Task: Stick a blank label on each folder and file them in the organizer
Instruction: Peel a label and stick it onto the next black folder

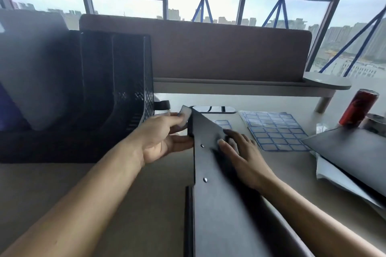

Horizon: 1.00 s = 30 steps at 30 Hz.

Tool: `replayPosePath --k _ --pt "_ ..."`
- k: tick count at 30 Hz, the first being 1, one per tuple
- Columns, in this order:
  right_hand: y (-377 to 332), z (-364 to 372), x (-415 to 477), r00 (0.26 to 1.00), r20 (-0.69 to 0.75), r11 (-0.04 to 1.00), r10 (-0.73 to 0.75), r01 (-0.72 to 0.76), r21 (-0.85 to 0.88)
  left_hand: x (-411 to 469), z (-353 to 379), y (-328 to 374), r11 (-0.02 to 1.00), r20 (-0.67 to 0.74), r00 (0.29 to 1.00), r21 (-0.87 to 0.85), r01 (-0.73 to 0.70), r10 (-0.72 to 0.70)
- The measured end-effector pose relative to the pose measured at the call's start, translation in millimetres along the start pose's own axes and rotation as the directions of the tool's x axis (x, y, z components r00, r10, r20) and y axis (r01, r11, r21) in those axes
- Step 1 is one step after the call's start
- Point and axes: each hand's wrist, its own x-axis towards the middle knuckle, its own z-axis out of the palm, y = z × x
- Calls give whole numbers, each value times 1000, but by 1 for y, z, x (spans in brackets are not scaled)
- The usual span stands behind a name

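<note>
**Label at folder's far corner**

Folder (pixel 219 204): dark, mid-table, running from the near edge toward the far side. Label (pixel 185 117): pale, at the folder's far corner, pinched in the left hand's (pixel 165 137) fingertips; thumb lower, against the folder's left edge. Right hand (pixel 242 156): fingers straight, flat on the folder's face. Organizer (pixel 125 94): black mesh, left side of the table (pixel 125 204). Label sheets (pixel 275 131): right of the folder. Red can (pixel 357 108), more folders (pixel 355 152): right edge.

Matt folder (pixel 219 204) (perforated metal organizer (pixel 133 89))
</note>
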Motion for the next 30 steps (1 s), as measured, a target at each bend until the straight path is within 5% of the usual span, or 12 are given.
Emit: replayPosePath --k 5,10,18,23,26,30 --pt "-56 -11 6 994 -104 953 -39 68 294 -16 13 15 964 177 975 -253 -87 134" --pt "-91 -17 25 993 -84 946 -78 100 307 -18 9 19 907 219 938 -385 -169 268" --pt "-139 -58 47 989 145 967 -20 -17 253 -33 13 28 906 255 891 -303 -294 375" --pt "-146 -78 46 993 -17 991 -120 121 60 -37 17 30 909 292 885 -318 -269 364" --pt "-140 -94 45 989 -58 989 -138 140 40 -36 16 30 927 196 927 -267 -264 320" --pt "-110 -111 51 995 -100 949 9 23 313 -29 7 28 959 11 960 -56 -279 280"
